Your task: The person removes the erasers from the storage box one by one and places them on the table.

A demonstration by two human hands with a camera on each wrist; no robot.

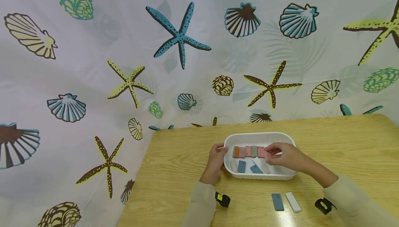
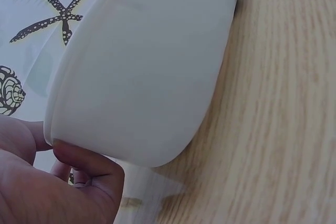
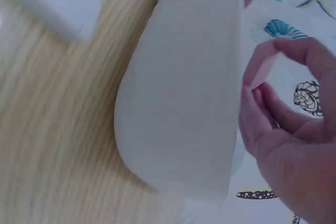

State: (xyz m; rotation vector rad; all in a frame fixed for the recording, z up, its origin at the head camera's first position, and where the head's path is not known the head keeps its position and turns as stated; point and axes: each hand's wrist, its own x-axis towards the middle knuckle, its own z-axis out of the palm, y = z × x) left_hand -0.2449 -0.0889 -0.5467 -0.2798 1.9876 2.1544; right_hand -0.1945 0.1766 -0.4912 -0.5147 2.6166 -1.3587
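Observation:
A white plastic tub (image 1: 258,176) stands on the wooden table. My left hand (image 1: 215,161) grips its left end, thumb and fingers at the rim in the left wrist view. Over the tub's right half, my right hand (image 1: 288,156) pinches a pink rectangular block (image 3: 261,69) between thumb and fingers. Along the tub's far side runs a row of pink blocks (image 1: 248,151), with a greenish one (image 1: 254,151) among them and an orange-and-green one (image 1: 236,152) at the left end. Nearer lie blue blocks (image 1: 241,166) and white blocks (image 1: 262,165), some overlapping.
On the table in front of the tub lie a blue block (image 1: 277,202) and a white block (image 1: 293,202), side by side. Each wrist wears a black strap mount. Behind the table (image 1: 174,171) hangs a white curtain (image 1: 205,92) with starfish and shells.

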